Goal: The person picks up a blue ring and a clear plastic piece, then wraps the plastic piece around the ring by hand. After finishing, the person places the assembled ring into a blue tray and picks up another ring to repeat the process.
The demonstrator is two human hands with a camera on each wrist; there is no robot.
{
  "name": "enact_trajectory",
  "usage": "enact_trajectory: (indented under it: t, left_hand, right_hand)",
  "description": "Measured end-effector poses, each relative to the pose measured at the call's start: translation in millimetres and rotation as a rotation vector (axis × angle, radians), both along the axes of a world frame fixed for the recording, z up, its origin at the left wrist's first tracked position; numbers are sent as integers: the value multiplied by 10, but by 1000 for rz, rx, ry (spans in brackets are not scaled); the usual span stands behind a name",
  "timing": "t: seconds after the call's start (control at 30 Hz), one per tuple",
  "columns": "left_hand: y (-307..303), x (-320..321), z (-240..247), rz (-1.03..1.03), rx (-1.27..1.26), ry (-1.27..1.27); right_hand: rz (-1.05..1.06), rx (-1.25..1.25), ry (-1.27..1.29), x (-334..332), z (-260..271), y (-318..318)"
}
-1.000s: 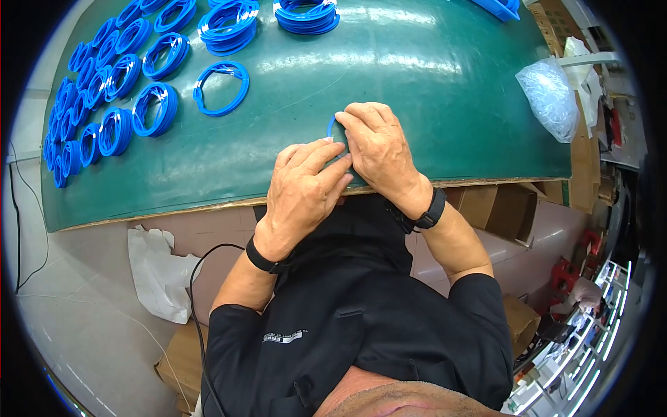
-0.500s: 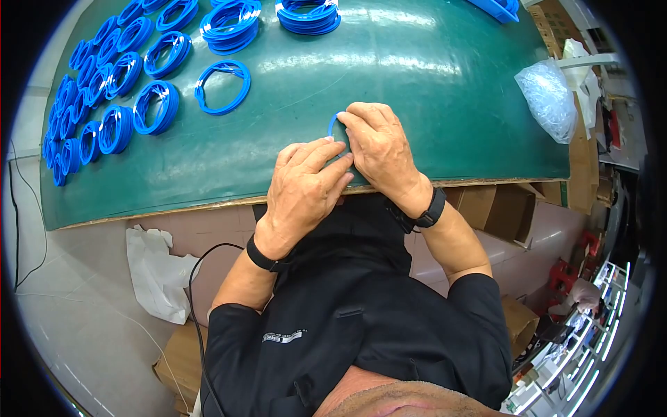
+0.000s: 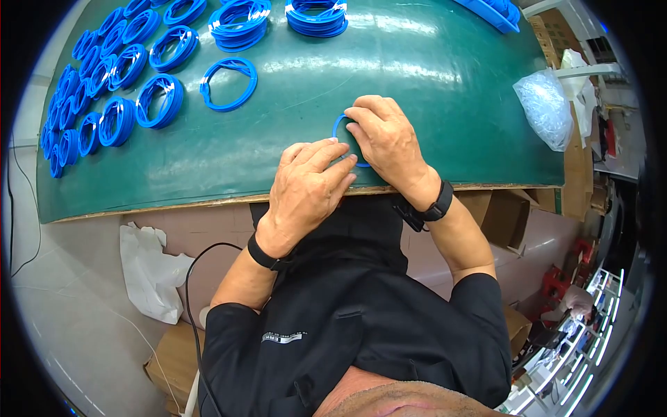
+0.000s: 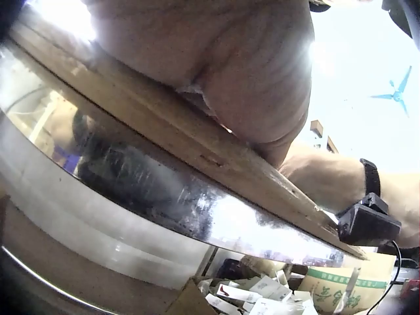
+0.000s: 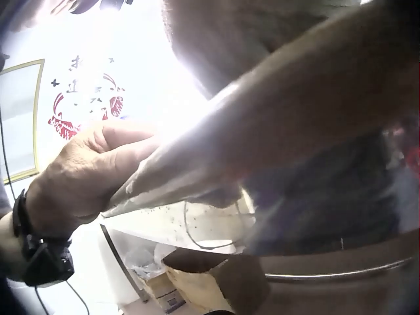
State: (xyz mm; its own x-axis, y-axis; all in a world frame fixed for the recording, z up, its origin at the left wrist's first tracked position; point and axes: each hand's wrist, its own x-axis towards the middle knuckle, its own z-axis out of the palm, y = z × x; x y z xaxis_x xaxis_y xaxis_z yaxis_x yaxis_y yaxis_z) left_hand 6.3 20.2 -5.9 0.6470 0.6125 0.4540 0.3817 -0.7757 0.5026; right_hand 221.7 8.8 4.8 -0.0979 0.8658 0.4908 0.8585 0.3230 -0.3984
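Near the front edge of the green table (image 3: 445, 132), both hands work at a thin blue ring (image 3: 336, 126), mostly hidden under them. In the head view my left hand (image 3: 309, 181) pinches its left side with thumb and fingertips. My right hand (image 3: 390, 142) has its fingers bent over the ring's far right part and grips it there. A short arc of the ring shows below, between the hands. Palm and fingers of the left hand fill the top of the left wrist view, close over the table edge (image 4: 203, 154); the ring is hidden there.
A looser blue ring coil (image 3: 253, 87) lies alone beyond the left hand. Several tied blue bundles (image 3: 118, 124) stand in rows at the left, with thicker stacks (image 3: 240, 38) at the back. A blue tray (image 3: 490, 12) and a clear plastic bag (image 3: 545, 108) are at the right.
My right hand has shifted slightly right and away from the left hand, so more of the ring shows between them. The left hand stays almost in place. The head view has turned slightly.
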Motion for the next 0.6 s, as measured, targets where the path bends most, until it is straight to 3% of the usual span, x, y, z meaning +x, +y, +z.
enact_trajectory:
  t: [0.6]
  left_hand:
    - [-2,-11,-12,-7,-12,-3]
  right_hand:
    - [-56,64,-155,-82,-134,128]
